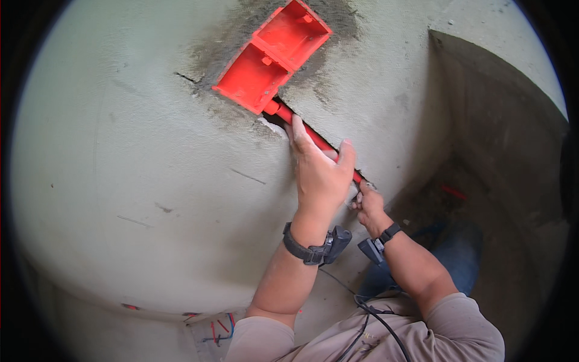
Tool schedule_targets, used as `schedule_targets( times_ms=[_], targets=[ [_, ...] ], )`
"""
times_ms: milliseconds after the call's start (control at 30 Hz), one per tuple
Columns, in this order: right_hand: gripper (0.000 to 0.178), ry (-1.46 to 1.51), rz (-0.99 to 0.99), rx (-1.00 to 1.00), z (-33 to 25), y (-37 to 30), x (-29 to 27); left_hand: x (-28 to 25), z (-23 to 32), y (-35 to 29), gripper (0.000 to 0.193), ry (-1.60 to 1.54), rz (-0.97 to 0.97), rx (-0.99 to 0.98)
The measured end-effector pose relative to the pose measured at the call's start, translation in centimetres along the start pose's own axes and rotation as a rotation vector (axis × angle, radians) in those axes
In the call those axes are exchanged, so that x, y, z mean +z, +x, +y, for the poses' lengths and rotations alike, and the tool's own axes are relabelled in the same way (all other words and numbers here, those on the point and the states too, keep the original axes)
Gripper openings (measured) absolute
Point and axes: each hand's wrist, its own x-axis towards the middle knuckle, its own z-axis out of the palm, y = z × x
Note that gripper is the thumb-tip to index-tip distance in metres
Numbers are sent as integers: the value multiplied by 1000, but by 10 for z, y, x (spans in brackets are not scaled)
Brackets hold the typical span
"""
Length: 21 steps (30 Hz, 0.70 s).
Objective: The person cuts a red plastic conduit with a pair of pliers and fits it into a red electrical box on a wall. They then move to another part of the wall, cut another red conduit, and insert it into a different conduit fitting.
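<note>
A pair of joined red electrical back boxes (246, 78) is set in the grey plastered wall, with rough mortar around it. From its lower corner a red conduit pipe (318, 140) runs down and to the right along a narrow groove in the wall. My left hand (322, 169) grips the pipe's middle, index finger stretched along one side and thumb on the other. Lower down, my right hand (370, 207) is closed at the pipe's lower end, its fingers curled beside a broken edge of plaster. What lies inside that fist is partly hidden.
A dark recess with a projecting wall edge (506, 72) lies to the right. On the floor there is a red piece (453, 192). Red and blue pipe stubs (220, 329) show at the wall's foot, lower left. A black cable (386, 326) hangs across my shirt.
</note>
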Motion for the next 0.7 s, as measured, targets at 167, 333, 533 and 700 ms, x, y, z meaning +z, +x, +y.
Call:
schedule_targets(
  times_ms=[167, 333, 533, 700],
  targets=[
    [28, 37, 1, -10, 5, 2, 3, -4, 2, 4, 93, -348, -36, -181],
    [27, 23, -36, -38, 1, 4, -5, -25, 21, 6, 93, -687, -190, -333],
    [26, 17, 15, -102, 8, 5, -4, -24, 19, 7, 93, -570, -168, -339],
    [26, 66, -4, -64, 7, 4, -2, -25, 14, 2, 92, -381, -199, -210]
  ],
)
